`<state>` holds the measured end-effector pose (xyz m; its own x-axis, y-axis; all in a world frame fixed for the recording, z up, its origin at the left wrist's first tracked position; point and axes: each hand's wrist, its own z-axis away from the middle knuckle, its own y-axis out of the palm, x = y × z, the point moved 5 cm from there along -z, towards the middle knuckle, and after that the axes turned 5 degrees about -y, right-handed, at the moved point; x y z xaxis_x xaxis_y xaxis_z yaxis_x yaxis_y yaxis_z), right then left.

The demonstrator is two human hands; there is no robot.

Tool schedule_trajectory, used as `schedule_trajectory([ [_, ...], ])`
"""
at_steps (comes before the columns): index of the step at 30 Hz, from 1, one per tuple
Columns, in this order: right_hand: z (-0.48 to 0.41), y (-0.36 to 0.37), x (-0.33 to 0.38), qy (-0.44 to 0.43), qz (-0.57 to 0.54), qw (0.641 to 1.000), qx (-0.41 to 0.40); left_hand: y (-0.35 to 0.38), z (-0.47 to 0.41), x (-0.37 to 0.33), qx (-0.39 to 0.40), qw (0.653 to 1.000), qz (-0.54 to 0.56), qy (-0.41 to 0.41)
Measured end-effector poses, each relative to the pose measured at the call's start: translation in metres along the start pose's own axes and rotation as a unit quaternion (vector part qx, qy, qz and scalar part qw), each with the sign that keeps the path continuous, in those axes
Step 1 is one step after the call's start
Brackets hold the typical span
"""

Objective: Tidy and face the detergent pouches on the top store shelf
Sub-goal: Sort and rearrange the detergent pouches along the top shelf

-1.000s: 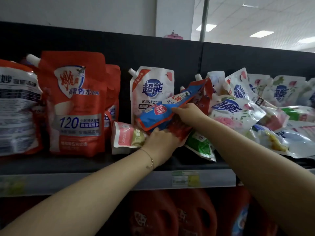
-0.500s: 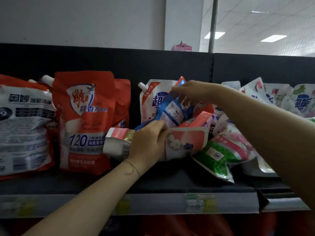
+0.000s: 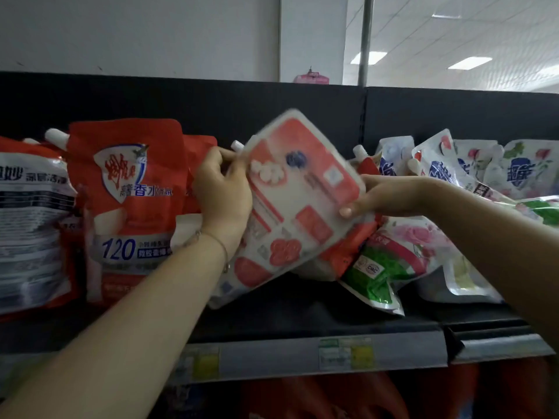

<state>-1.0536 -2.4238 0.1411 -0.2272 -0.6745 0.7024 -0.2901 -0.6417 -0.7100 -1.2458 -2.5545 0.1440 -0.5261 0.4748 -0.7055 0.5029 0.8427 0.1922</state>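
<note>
One white-and-coral plastic detergent pouch [image 3: 298, 195], blurred and tilted, is held above the black top shelf [image 3: 317, 320] by two hands. Two tall red spouted pouches [image 3: 130, 207] stand upright at left beside one grey-and-white pouch [image 3: 30, 225]; a toppled heap of white floral pouches [image 3: 472, 173] and one green pouch [image 3: 378, 267] crowd the right. The left hand [image 3: 223, 198] clasps the pouch's left edge; the right hand [image 3: 381, 196] pinches its right edge.

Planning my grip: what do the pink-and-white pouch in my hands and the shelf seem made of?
Pink-and-white pouch: looks like soft plastic film, glossy; it bends between the left hand and right hand, though blurred. Shelf: probably painted metal, matte black, flat and rigid.
</note>
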Motion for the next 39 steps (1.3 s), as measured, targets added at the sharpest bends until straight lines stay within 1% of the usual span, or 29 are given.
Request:
schedule_trajectory([
  [1,0.002,0.002,0.002,-0.023,-0.012,1.000,-0.010,0.000,-0.006,0.000,-0.007,1.000,0.014,-0.024],
  [2,0.002,0.001,0.005,-0.043,-0.018,0.998,-0.038,0.000,-0.009,0.002,-0.009,0.999,0.026,-0.047],
  [3,0.004,-0.001,0.010,-0.053,-0.021,0.995,-0.082,0.000,-0.011,0.006,-0.011,0.997,0.037,-0.067],
  [5,0.006,-0.012,0.020,-0.064,0.007,0.982,-0.177,-0.002,-0.010,0.012,-0.024,0.993,0.059,-0.100],
  [6,0.006,-0.014,0.029,-0.074,0.026,0.975,-0.210,-0.005,-0.008,0.014,-0.028,0.991,0.068,-0.111],
  [8,0.005,-0.014,0.047,-0.089,0.049,0.963,-0.249,-0.012,-0.005,0.014,-0.024,0.991,0.061,-0.114],
  [9,0.003,-0.014,0.055,-0.086,0.065,0.957,-0.271,-0.016,-0.004,0.013,-0.019,0.995,0.027,-0.095],
  [11,-0.003,-0.013,0.067,-0.077,0.094,0.945,-0.304,-0.025,-0.001,0.008,-0.015,0.996,-0.085,-0.017],
  [14,-0.017,-0.004,0.085,-0.063,0.122,0.937,-0.321,-0.037,0.010,-0.003,-0.043,0.973,-0.191,0.122],
  [15,-0.023,-0.001,0.091,-0.061,0.124,0.935,-0.326,-0.037,0.018,-0.005,-0.038,0.964,-0.214,0.152],
  [16,-0.029,0.002,0.097,-0.058,0.125,0.934,-0.331,-0.033,0.026,-0.006,-0.015,0.958,-0.232,0.166],
  [17,-0.034,0.005,0.103,-0.053,0.124,0.932,-0.337,-0.029,0.037,-0.006,0.021,0.956,-0.249,0.155],
  [19,-0.044,0.013,0.111,-0.040,0.118,0.932,-0.341,-0.017,0.057,0.000,0.091,0.955,-0.271,0.081],
  [20,-0.047,0.017,0.114,-0.035,0.110,0.933,-0.342,-0.011,0.065,0.003,0.110,0.956,-0.269,0.043],
  [21,-0.049,0.021,0.117,-0.033,0.101,0.934,-0.342,-0.006,0.069,0.007,0.118,0.956,-0.268,0.014],
  [23,-0.050,0.029,0.122,-0.042,0.078,0.937,-0.338,0.000,0.068,0.009,0.107,0.954,-0.281,-0.018],
  [25,-0.049,0.035,0.127,-0.067,0.054,0.941,-0.328,-0.002,0.059,0.013,0.083,0.952,-0.293,-0.018],
  [27,-0.045,0.037,0.130,-0.084,0.037,0.950,-0.300,-0.007,0.050,0.017,0.080,0.965,-0.249,0.006],
  [29,-0.039,0.034,0.123,-0.074,0.014,0.966,-0.248,-0.014,0.045,0.020,0.123,0.977,-0.173,0.016],
  [30,-0.037,0.030,0.115,-0.063,-0.002,0.971,-0.232,-0.018,0.043,0.020,0.151,0.978,-0.142,0.016],
  [31,-0.037,0.024,0.105,-0.047,-0.018,0.971,-0.234,-0.022,0.042,0.020,0.174,0.978,-0.119,0.013],
  [33,-0.042,0.012,0.076,0.006,-0.022,0.962,-0.274,-0.032,0.038,0.022,0.198,0.977,-0.075,0.007],
  [36,-0.058,0.006,0.033,0.111,0.018,0.940,-0.322,-0.049,0.034,0.021,0.208,0.978,-0.022,-0.003],
  [37,-0.063,0.006,0.024,0.131,0.021,0.934,-0.333,-0.052,0.033,0.020,0.212,0.977,-0.020,-0.004],
  [39,-0.072,0.005,0.012,0.139,0.010,0.923,-0.359,-0.057,0.034,0.019,0.223,0.974,-0.026,-0.004],
])
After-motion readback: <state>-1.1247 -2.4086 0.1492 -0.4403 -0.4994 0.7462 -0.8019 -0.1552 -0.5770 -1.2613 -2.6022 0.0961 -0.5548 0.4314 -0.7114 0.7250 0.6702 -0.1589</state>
